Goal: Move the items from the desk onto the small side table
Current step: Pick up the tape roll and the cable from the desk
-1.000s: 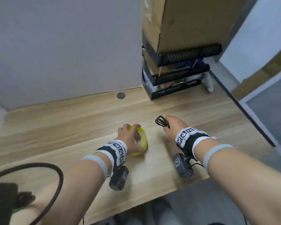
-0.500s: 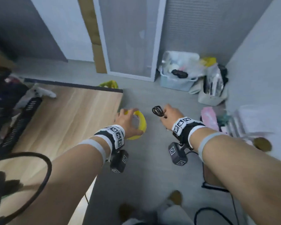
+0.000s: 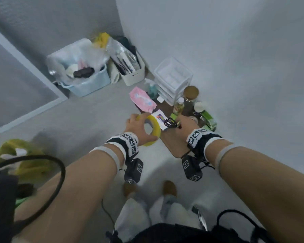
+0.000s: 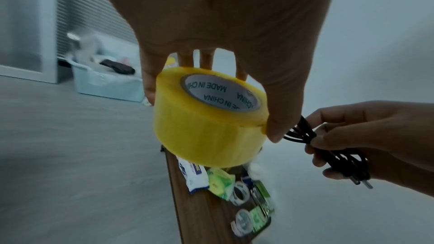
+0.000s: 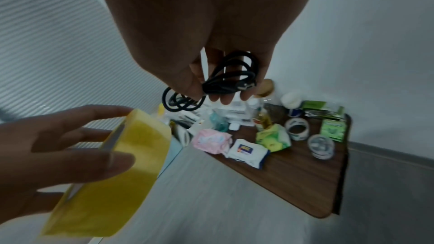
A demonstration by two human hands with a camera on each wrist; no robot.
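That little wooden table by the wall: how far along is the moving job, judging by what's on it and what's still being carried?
Partly done. The small side table already holds wipe packs and clear tape rolls. In hand: the left hand grips a yellow tape roll, the right hand pinches a coiled black cable, both in the air near the table. Left: setting these two down. The desk is out of view, so what remains there cannot be told.

Both forearms extend forward, side by side and apart, each wrist wrapped in a marker-printed band with a small camera unit hanging below. Left hand (image 3: 140, 130): fingers and thumb curled round a yellow tape roll (image 4: 209, 120), thumb on one rim, fingers on the opposite. Right hand (image 3: 186, 127): fingertips (image 5: 223, 97) pinch a coiled black cable (image 5: 225, 77), loops hanging free below.
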